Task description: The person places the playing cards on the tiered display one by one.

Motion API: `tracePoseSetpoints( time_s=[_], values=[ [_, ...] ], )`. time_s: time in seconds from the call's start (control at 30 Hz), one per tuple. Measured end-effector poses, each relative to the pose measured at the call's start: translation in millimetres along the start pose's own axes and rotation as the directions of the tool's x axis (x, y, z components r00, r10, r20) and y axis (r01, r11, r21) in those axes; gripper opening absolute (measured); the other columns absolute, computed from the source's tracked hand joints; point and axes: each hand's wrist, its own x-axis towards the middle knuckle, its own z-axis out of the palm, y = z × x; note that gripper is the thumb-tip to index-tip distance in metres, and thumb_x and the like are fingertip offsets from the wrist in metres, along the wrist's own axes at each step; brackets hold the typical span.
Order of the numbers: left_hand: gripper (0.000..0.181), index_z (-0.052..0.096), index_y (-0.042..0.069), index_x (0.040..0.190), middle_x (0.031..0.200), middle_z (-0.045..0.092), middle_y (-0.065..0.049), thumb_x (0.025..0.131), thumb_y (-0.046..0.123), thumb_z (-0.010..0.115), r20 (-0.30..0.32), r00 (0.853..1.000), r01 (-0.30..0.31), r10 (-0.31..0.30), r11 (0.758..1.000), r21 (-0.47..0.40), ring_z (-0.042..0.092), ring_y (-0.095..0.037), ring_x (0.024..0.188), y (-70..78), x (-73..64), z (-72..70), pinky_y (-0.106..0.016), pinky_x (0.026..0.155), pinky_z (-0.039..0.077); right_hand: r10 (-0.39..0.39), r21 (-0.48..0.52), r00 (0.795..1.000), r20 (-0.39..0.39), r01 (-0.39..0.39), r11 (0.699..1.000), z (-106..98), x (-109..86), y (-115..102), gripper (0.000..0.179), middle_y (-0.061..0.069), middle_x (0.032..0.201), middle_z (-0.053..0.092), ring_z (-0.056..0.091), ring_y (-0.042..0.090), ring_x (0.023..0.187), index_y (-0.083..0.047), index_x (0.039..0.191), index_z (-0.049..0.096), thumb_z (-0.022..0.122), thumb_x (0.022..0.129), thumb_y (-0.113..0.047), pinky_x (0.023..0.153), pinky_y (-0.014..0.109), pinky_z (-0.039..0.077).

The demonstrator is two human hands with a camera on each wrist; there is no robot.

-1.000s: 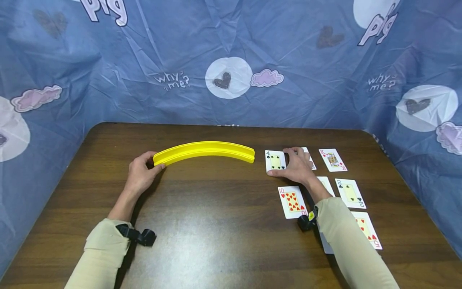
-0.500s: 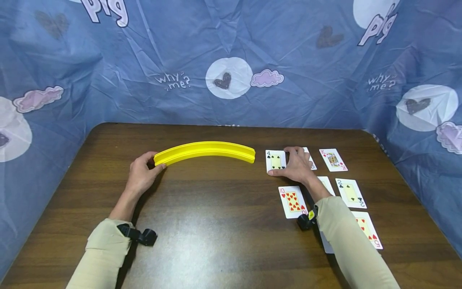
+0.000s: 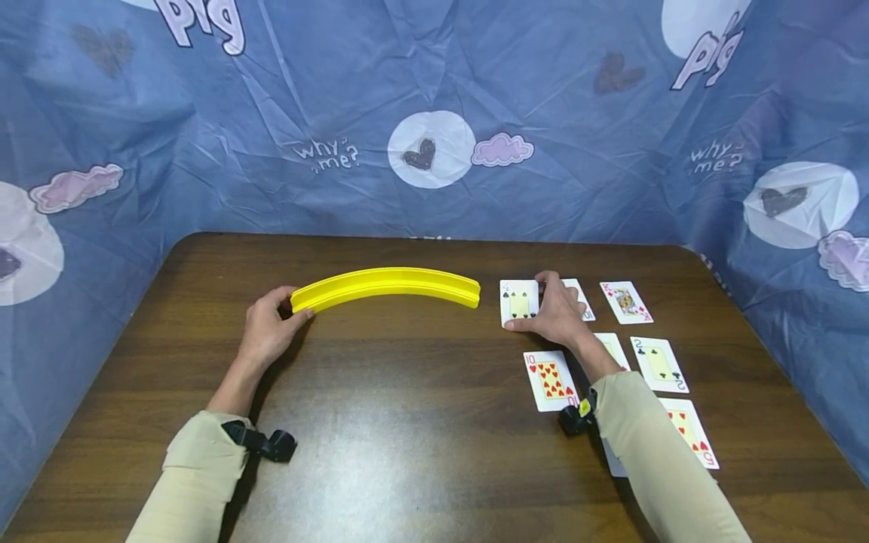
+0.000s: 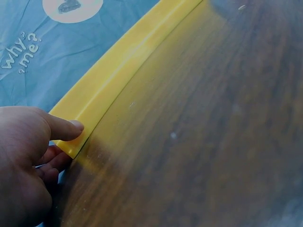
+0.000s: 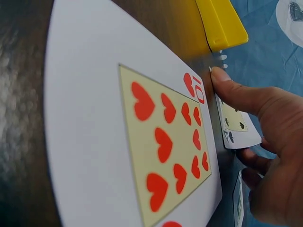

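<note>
The rack is plain yellow, the 4 card white (black spades), the cloth printed blue.

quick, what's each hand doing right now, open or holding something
Left hand: holding one end of the yellow curved strip.
Right hand: holding a spade card.

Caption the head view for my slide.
Left hand holds a curved yellow rail by one end; right hand grips a black-suited card, other playing cards nearby on the table.
</note>
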Motion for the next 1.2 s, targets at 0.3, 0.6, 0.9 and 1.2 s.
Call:
tracePoseSetpoints(
  time_s=[0.3,0.6,0.9,1.2],
  values=[
    [0.034,0.061,-0.005,0.124,0.110,0.063,-0.023,0.093,0.008,0.066,0.002,1.000,0.003,-0.003,1.000,-0.007,0.054,-0.033,0.098,-1.0,-0.3,0.1,-0.041,0.085,0.042,-0.007,0.073,1.000,-0.011,0.008,0.997,-2,-1.8,1,0.106,0.023,0.120,0.058,0.056,0.037,0.098,-0.004,0.151,0.025,0.091,0.071,-0.024,0.090,0.048,0.034],
    [0.034,0.061,-0.004,0.123,0.109,0.063,-0.023,0.093,0.008,0.066,-0.007,1.000,-0.006,0.006,1.000,-0.005,0.054,-0.034,0.098,-2.1,0.3,0.5,-0.041,0.085,0.041,-0.006,0.065,0.998,-0.058,0.010,0.998,-6,-0.7,4,0.079,0.020,0.101,0.062,0.054,0.029,0.086,0.004,0.140,0.049,0.087,0.074,-0.016,0.074,0.032,0.039],
    [0.034,0.061,-0.005,0.124,0.108,0.062,-0.023,0.093,0.008,0.066,-0.006,1.000,-0.013,0.013,1.000,-0.009,0.053,-0.032,0.096,-2.8,0.4,0.4,-0.039,0.083,0.042,0.011,0.145,0.994,-0.108,0.005,0.989,-12,-1.7,6,0.016,0.000,0.071,0.055,0.050,0.018,0.068,0.001,0.093,0.064,0.068,0.089,-0.014,0.066,0.029,0.038],
    [0.034,0.061,-0.005,0.125,0.108,0.063,-0.023,0.093,0.007,0.066,-0.005,1.000,-0.012,0.012,1.000,-0.007,0.054,-0.032,0.096,-1.8,0.2,0.1,-0.040,0.084,0.042,0.061,0.339,0.996,-0.064,-0.036,0.940,-18,-0.2,9,0.017,-0.006,0.064,0.058,0.054,0.006,0.058,0.005,0.096,0.064,0.065,0.094,-0.011,0.055,0.020,0.046]
  ],
)
